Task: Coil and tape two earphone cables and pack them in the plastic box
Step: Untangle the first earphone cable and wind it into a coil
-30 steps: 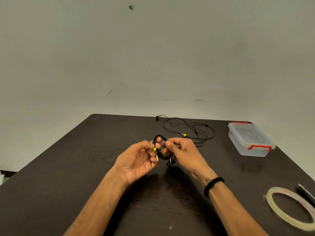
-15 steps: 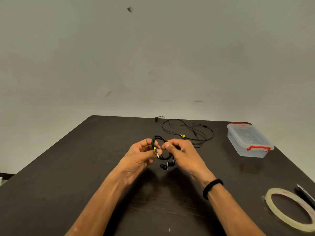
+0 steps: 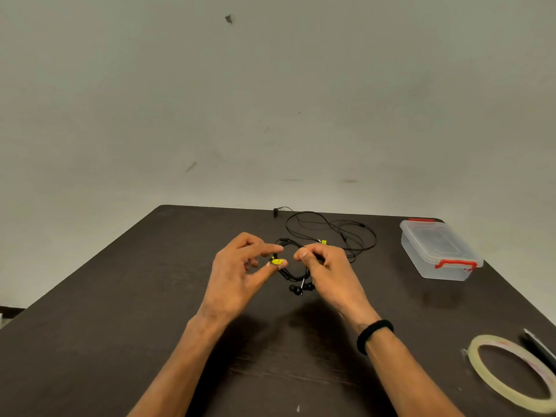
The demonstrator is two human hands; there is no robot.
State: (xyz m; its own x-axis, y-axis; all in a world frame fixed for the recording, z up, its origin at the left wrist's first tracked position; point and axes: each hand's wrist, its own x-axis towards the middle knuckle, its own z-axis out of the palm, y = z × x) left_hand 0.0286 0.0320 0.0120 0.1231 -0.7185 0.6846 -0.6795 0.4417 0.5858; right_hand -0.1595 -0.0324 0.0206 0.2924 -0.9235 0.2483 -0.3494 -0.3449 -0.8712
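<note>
1. The left hand [image 3: 240,275] pinches the yellow tag [image 3: 276,262] of the coiled earphone cable [image 3: 293,273]; the right hand [image 3: 326,270] closes on the coil's other side, above the tabletop [image 3: 120,326].
2. The coil may spring open if either pinch loosens, because no tape holds it yet.
3. The tape roll [image 3: 517,376] is cut off at the edge, well apart from the hands.
4. The second earphone cable [image 3: 331,230] lies loose near the closed plastic box [image 3: 439,251].
5. The right fingertips hide part of the coil.
</note>
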